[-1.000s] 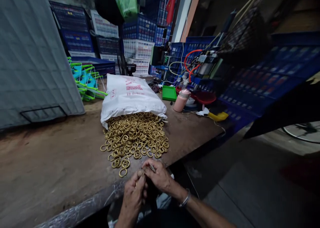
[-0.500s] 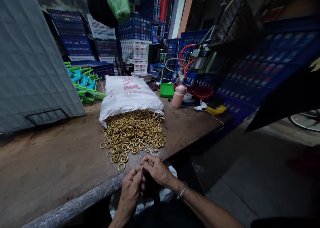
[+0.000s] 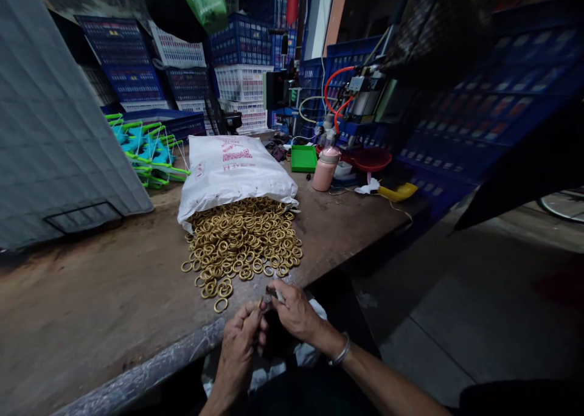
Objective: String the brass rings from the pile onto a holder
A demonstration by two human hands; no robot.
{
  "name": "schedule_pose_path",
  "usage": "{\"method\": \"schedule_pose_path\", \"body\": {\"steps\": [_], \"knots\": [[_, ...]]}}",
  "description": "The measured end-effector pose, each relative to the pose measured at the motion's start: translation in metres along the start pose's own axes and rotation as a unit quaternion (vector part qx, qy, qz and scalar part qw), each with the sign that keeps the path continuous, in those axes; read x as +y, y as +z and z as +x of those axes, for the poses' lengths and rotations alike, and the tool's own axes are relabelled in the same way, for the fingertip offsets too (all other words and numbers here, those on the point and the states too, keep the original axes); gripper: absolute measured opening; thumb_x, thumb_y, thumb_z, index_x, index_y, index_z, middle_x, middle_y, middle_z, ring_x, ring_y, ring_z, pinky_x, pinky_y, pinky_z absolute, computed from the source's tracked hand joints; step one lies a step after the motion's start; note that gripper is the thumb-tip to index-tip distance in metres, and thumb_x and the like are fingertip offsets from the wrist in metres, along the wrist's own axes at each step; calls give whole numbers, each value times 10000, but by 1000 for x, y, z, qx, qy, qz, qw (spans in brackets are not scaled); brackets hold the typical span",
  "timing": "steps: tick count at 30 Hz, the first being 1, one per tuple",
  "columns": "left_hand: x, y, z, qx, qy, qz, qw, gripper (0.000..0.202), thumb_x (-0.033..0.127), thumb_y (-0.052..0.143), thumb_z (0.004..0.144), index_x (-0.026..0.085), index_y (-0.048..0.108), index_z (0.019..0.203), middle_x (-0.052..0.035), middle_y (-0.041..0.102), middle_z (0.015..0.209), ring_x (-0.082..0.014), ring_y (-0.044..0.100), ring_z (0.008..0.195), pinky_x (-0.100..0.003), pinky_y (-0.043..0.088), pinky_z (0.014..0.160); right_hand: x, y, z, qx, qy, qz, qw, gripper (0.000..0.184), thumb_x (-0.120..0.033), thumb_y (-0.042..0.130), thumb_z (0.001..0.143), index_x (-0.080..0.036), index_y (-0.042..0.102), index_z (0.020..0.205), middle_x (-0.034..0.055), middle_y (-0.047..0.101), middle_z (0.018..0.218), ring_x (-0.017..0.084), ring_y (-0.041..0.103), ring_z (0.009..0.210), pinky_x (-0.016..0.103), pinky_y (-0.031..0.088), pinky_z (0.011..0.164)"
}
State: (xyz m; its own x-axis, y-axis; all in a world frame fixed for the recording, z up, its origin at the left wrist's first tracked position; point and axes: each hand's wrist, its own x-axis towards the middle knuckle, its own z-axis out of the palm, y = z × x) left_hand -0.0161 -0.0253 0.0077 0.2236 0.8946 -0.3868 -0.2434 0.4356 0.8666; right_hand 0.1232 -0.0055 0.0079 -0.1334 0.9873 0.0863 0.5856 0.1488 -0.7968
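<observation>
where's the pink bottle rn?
Head view, right of centre at the far side of the table: the pink bottle stands upright just right of the white sack, between the green tray and the red bowl.

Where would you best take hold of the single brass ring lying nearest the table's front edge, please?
Probably pinch the lone ring across its band, one fingertip through the hole and one on the outer rim, coming from above and from the table edge side. It lies flat and apart from the pile of rings, so nothing crowds it, and the left hand is closest.
</observation>
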Motion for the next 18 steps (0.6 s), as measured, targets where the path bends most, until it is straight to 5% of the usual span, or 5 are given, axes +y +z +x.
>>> {"method": "schedule_pose_path", "body": {"steps": [5,18], "knots": [[1,0,4,27,-24,-14,999,403,469,655,623,154,549,850,50,517,550,-43,413,403,-146,287,384,3,3,-8,-71,-39,-164,983,220,-122,441,705,-195,534,890,15,612,764,150,553,702,221,322,598],[9,0,-4,52,57,103,992,366,499,599,645,145,568,731,32,521,516,-62,407,409,-170,296,399,-8,6,-6,-97,-15,-262,960,199,-105,401,742,-162,508,899,45,618,755,161,567,686,239,305,572]]}}
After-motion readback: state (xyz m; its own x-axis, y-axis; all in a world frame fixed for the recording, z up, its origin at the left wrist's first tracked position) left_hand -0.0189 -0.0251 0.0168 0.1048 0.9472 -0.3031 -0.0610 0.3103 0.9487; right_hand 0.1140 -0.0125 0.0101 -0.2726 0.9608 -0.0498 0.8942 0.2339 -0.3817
